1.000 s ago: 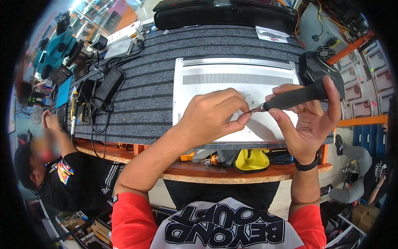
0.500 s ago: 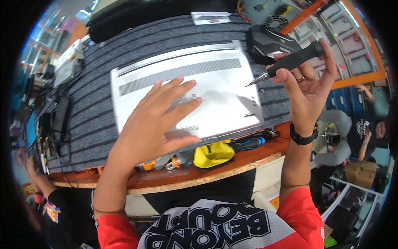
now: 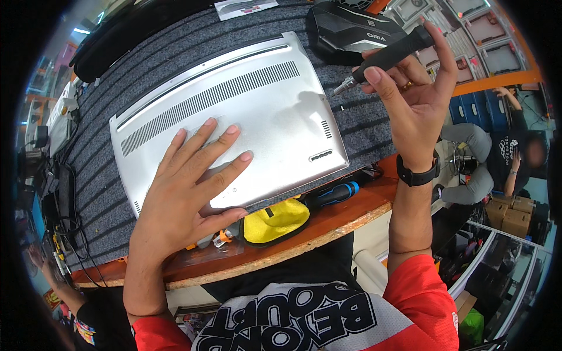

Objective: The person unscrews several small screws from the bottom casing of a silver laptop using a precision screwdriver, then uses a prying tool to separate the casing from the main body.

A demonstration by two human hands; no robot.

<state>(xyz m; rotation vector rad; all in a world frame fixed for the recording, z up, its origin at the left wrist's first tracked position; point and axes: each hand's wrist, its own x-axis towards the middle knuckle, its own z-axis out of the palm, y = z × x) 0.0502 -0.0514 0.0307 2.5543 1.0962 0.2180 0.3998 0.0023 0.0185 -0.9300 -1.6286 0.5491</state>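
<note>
A silver laptop [image 3: 263,126] lies bottom side up on a grey striped mat [image 3: 369,126], its long vent strip toward the far edge. Spread flat over the near left part of that casing is my left hand [image 3: 190,181], holding nothing. My right hand [image 3: 413,99] grips a black-handled screwdriver [image 3: 392,55] between thumb and fingers, with the index finger stretched along to the handle's end. The screwdriver's tip points down and left, near the laptop's right edge; whether it touches the casing I cannot tell.
A black angular box-shaped device [image 3: 354,32] stands beyond the laptop's right corner. Along the wooden table edge lie a yellow pouch [image 3: 275,222] and a blue-black tool handle [image 3: 339,193]. Cables and adapters [image 3: 67,193] crowd the left. Another person [image 3: 512,152] sits at the right.
The view has shifted, and the laptop now appears larger and farther left. The screwdriver's tip has gone from over the casing to near its right edge. Both hands keep their poses.
</note>
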